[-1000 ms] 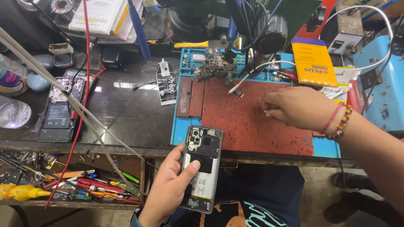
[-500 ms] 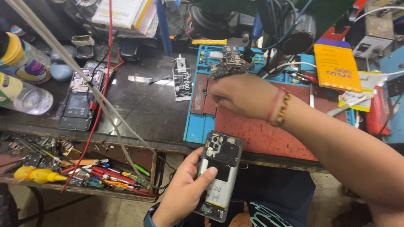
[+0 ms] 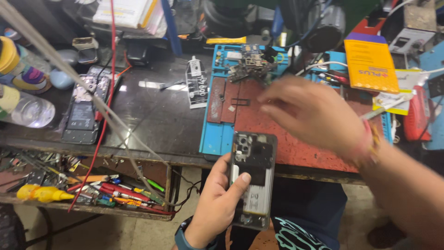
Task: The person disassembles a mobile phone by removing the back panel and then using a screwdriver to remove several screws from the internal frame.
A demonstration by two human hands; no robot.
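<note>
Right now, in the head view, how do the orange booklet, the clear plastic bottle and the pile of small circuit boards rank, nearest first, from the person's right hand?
Measured from the right hand, which is blurred above the red mat:
1. Pile of small circuit boards: just up and left of the fingertips, at the mat's top edge.
2. Orange booklet: up and to the right, leaning at the bench's back.
3. Clear plastic bottle: far off at the left edge.

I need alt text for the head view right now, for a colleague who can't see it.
A left hand holds an opened phone, back cover off, at the edge of a repair bench, while the blurred right hand hovers over a red and blue work mat. Loose circuit parts lie at the mat's far end.
</note>
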